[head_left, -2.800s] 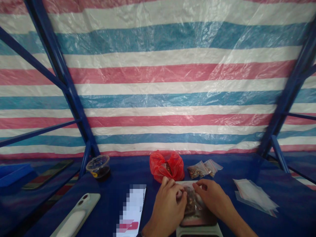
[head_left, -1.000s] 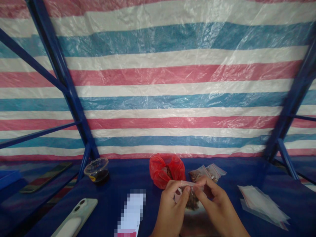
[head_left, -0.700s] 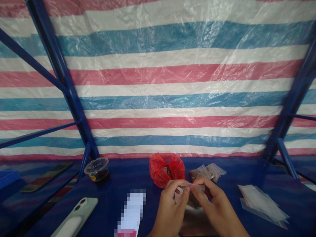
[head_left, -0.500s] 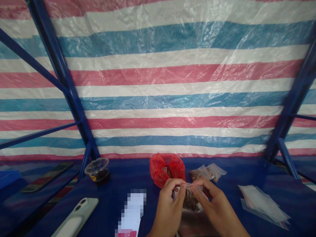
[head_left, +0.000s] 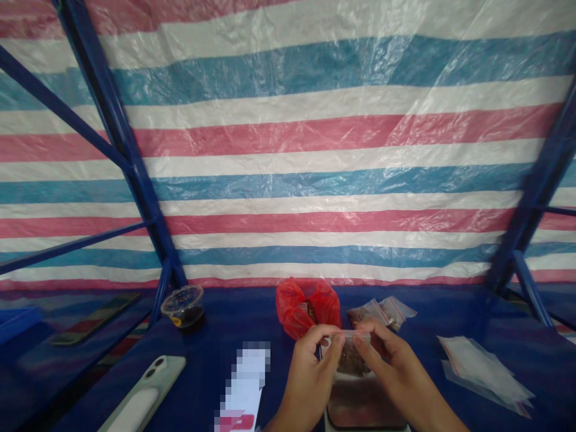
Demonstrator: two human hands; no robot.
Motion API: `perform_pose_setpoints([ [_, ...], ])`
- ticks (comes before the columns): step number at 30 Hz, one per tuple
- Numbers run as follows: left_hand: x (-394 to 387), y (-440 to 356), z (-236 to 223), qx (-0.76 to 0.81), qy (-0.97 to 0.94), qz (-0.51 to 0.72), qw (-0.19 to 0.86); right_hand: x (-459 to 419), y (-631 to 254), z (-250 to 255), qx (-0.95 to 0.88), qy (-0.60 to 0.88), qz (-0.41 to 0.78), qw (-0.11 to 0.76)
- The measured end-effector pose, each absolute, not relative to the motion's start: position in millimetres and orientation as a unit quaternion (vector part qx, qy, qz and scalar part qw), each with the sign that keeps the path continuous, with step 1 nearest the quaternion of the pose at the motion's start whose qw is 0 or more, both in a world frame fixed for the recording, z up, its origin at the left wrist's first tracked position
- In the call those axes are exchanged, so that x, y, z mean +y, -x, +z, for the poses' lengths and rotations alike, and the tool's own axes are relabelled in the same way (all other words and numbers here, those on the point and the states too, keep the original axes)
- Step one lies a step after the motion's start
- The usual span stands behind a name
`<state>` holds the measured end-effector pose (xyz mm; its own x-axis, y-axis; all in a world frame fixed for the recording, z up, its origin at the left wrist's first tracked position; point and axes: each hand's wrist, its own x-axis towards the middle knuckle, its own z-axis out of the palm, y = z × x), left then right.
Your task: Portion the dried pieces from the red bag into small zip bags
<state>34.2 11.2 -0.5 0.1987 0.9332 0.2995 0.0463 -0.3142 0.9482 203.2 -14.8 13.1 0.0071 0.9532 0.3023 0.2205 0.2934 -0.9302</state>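
Note:
Between my hands is a small clear zip bag with brown bits inside, its top edge stretched level. My left hand pinches the bag's upper left side between thumb and fingers. On the opposite side my right hand pinches the same top edge, thumb in front. Below the bag lies a flat device with a dark shiny top and pale rim, which looks like a small scale. Just beyond my hands stands an open red plastic bag with brown bits in it. Two filled zip bags lie behind my right hand.
Flat zip bags are stacked at the right of the blue table. To the left are a clear tub of dark liquid, a pale phone and a pixelated bright screen. Blue metal posts frame a striped sheet.
The zip bag's top edge is now straighter and wider between my fingers, and its contents hang lower and flatter. More of the dark device shows. The whole view has shifted slightly.

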Motion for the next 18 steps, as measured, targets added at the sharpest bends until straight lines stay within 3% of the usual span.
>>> perform_pose_setpoints([
  [9,9.6,-37.0,1.5,0.38,-0.626,0.511,0.451,-13.4,-198.4,16.0,-0.633,0.49,0.271,0.535],
  [18,11.8,-32.4,3.0,0.388,-0.613,0.54,0.427,-7.9,-208.2,6.4,-0.618,0.512,0.281,0.526],
])
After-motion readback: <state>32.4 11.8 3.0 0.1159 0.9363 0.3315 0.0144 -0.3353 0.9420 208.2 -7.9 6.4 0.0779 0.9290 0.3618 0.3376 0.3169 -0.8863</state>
